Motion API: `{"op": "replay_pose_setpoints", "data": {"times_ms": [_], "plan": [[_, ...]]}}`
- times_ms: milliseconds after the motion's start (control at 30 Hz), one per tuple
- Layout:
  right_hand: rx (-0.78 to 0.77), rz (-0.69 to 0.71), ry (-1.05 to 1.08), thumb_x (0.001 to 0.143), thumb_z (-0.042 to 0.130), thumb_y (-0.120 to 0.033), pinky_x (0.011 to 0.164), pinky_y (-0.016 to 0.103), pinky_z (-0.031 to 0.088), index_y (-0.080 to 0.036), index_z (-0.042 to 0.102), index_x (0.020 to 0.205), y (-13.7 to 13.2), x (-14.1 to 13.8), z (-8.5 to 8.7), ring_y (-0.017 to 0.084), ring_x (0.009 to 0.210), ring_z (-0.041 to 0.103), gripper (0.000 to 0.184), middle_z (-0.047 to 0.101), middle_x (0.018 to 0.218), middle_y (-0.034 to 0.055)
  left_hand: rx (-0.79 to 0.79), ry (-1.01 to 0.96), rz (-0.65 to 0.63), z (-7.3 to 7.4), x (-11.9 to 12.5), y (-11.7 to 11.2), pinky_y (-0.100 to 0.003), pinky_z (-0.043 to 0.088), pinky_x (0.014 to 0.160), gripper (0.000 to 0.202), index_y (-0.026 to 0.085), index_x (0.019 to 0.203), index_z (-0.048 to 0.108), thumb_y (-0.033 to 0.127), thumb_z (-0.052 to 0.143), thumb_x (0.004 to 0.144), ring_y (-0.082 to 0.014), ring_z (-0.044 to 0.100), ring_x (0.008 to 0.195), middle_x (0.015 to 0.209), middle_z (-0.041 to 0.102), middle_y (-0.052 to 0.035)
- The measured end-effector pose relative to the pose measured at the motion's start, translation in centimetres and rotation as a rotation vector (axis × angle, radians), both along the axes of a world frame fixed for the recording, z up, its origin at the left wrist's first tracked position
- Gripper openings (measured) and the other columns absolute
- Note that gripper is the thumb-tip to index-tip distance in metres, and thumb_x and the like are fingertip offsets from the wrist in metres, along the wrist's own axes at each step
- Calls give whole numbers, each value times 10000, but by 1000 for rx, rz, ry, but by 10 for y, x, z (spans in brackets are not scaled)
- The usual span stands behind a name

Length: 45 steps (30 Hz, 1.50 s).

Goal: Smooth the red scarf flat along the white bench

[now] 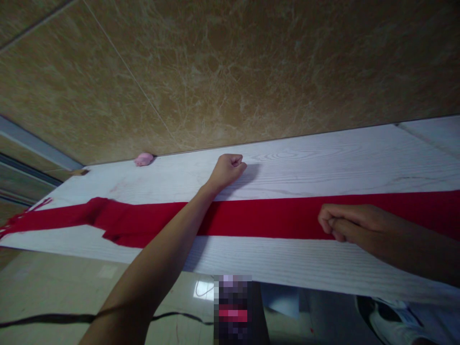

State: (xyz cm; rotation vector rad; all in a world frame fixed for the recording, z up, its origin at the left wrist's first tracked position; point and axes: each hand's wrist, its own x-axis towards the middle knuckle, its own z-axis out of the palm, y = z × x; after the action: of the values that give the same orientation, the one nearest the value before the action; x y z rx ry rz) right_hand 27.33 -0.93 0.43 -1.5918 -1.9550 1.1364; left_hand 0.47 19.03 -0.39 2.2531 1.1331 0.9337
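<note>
A long red scarf (266, 216) lies stretched across a white wood-grain table (323, 158), its fringed end hanging off the left edge. My left hand (227, 171) is a closed fist resting on the bare table just beyond the scarf's far edge, the forearm crossing over the cloth. My right hand (339, 221) is closed with fingers curled, lying on the scarf near its near edge at the right. Whether either fist pinches the cloth is hidden.
A small pink lump (143, 159) sits at the table's far left edge against the brown marble wall (215, 72). A black cable (53, 318) runs over the shiny floor below. A shoe (391, 311) shows at bottom right.
</note>
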Motion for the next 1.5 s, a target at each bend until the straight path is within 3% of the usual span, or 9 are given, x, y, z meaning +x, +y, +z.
{"op": "replay_pose_setpoints", "data": {"times_ms": [1500], "plan": [[-21,-2,-45,913,439,-420,606,333,398,-253,543,740,0,-2,3,204,646,539,263,575,690,11,-22,10,13,1,1,-2,-285,178,587,340,236,555,241,157,509,748,-96,218,567,556,209,84]]}}
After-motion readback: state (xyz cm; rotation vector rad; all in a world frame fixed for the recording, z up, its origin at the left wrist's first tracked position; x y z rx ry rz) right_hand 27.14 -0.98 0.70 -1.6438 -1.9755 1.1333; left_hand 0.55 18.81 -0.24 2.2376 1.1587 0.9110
